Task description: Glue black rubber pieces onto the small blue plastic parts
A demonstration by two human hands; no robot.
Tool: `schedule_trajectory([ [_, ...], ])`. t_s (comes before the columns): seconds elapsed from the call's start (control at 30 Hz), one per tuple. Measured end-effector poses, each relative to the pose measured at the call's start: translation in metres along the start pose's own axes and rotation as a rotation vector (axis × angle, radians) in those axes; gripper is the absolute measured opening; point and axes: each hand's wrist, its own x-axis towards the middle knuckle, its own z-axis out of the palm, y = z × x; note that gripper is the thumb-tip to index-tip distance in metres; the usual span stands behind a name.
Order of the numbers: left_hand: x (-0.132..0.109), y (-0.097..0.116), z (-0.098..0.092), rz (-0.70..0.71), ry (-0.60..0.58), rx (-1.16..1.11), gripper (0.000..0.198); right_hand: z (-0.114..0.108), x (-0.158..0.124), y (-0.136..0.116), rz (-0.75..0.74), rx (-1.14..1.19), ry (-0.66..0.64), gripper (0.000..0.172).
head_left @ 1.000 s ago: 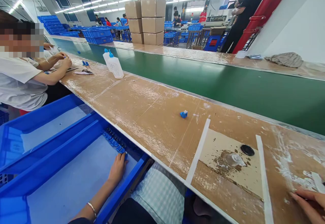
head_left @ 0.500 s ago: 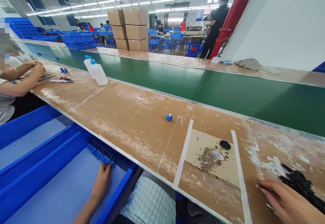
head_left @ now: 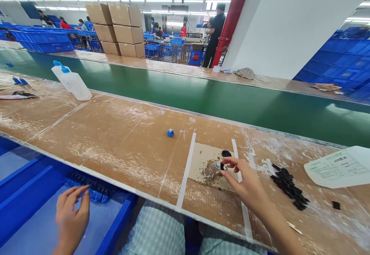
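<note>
My right hand (head_left: 245, 179) pinches a small black piece (head_left: 222, 166) between thumb and fingertips, just beside a small clear dome-shaped item (head_left: 215, 166) on a stained cardboard sheet (head_left: 198, 162). A round black lid-like disc (head_left: 226, 153) lies behind the fingertips. Over the blue bin (head_left: 120, 216) hovers my left hand (head_left: 72, 216), its fingers curved and apart, with nothing visible in them. Several small blue parts with black bits (head_left: 98, 196) lie in a row in that bin, partly behind the left hand. One blue part (head_left: 170, 132) stands alone on the bench.
A pile of black pieces (head_left: 289, 185) and a single black square (head_left: 336, 205) lie to the right, near a white bottle (head_left: 341, 168). White bottles with blue caps (head_left: 76, 85) stand at left. A green conveyor belt (head_left: 179, 89) runs behind the bench.
My right hand has moved from near the black pile to the clear item, with a black piece between its fingers. My left hand has let go of the blue parts and lifted. The view has turned right.
</note>
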Motion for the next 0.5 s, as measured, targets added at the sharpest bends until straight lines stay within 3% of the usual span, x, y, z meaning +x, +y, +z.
schedule_trajectory([
  [0.07, 0.028, 0.036, -0.002, 0.03, -0.036, -0.09, 0.015, 0.002, 0.005, 0.003, -0.023, 0.016, -0.03, 0.024],
  [0.17, 0.068, 0.076, 0.013, 0.121, -0.276, -0.209, 0.014, 0.002, 0.008, 0.007, -0.026, 0.049, -0.069, 0.023],
  [0.33, 0.118, 0.122, 0.077, 0.25, -0.702, -0.392, 0.03, 0.001, 0.012, 0.001, 0.044, 0.166, -0.078, 0.019],
  [0.5, 0.139, 0.169, 0.136, 0.306, -1.056, -0.52, 0.051, -0.005, 0.01, -0.009, 0.18, 0.494, -0.011, 0.025],
])
